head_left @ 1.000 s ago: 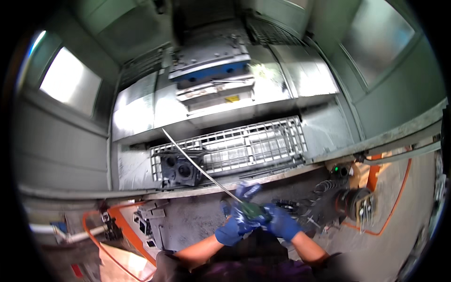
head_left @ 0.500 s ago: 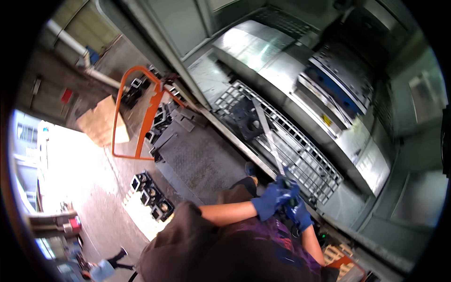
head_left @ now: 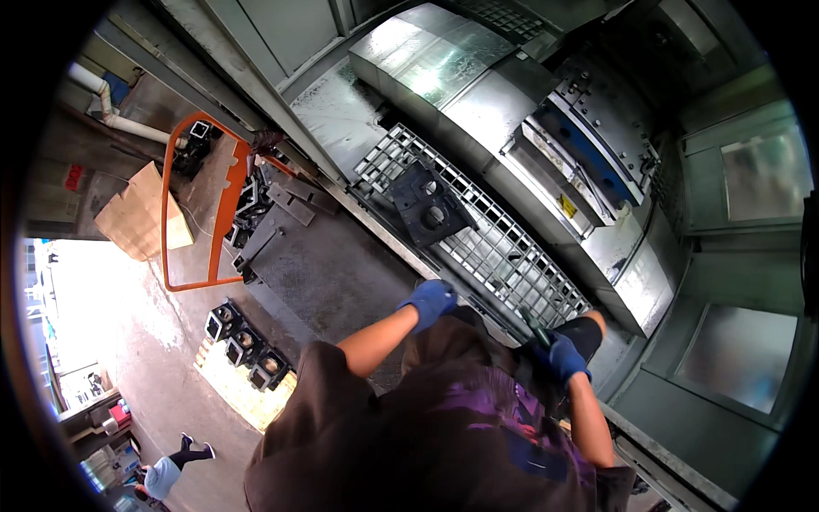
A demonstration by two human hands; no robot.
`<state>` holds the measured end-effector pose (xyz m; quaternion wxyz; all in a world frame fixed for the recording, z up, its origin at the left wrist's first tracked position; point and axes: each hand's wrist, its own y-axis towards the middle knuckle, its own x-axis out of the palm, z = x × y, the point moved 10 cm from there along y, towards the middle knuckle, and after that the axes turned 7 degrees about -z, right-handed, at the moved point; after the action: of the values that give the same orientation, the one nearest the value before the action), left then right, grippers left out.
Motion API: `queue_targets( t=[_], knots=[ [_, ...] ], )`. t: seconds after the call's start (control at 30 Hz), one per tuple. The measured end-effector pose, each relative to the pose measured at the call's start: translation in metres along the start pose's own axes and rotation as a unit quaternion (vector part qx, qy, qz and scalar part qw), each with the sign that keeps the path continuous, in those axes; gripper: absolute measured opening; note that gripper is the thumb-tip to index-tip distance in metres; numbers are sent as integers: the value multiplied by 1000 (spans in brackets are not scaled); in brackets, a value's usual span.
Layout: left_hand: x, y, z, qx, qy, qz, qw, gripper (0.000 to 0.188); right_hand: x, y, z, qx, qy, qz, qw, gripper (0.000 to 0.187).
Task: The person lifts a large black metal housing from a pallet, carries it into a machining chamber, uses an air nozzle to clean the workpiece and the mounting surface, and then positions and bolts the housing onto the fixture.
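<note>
Keeps to two bits here: a dark green handle [head_left: 536, 328] and a dark metal part [head_left: 420, 218]. Has the right hand [head_left: 565, 358], in a blue glove, right of and below the centre of the frame, with fingers closed round the handle. Slants, along the handle's long axis, from the glove toward the upper left, ending over the near edge of a metal grating [head_left: 503, 273]; cannot tell where the far tip lies. Has the left hand [head_left: 431, 297] near frame centre, also blue-gloved, fingers bent, well apart from the right, beside a pale metal sill [head_left: 384, 230]; cannot tell whether it grips or touches anything.

Lies above the left hand, in the metal part's case, flat on the upper-left half of the grating, long axis running upper left to lower right, roughly along the grating. Sits nearer the left hand than the right, across the sill, with neither touching.

Looks near-black and matte, with a blocky outline and two round openings side by side. Shows only a short green length of handle, smooth-looking, mostly hidden by the glove.
</note>
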<state>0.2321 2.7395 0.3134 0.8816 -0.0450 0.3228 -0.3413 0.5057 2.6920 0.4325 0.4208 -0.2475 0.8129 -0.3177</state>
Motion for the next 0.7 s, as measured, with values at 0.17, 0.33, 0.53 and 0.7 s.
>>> queue_targets(
  t=[0.17, 0.33, 0.53, 0.7],
  knots=[
    [37, -85, -131, -61, -62, 84, 993, 8, 9, 77, -39, -58, -121, -1, 991, 39],
    [118, -230, -182, -441, -648, 242, 571, 22, 13, 150, 39, 7, 24, 21, 999, 31],
    [144, -341, -94, -589, -556, 213, 547, 37, -19, 155, 21, -20, -160, -7, 987, 31],
    [149, -284, -139, -557, -550, 164, 600, 24, -49, 140, 58, -31, -138, -11, 990, 34]
  ],
)
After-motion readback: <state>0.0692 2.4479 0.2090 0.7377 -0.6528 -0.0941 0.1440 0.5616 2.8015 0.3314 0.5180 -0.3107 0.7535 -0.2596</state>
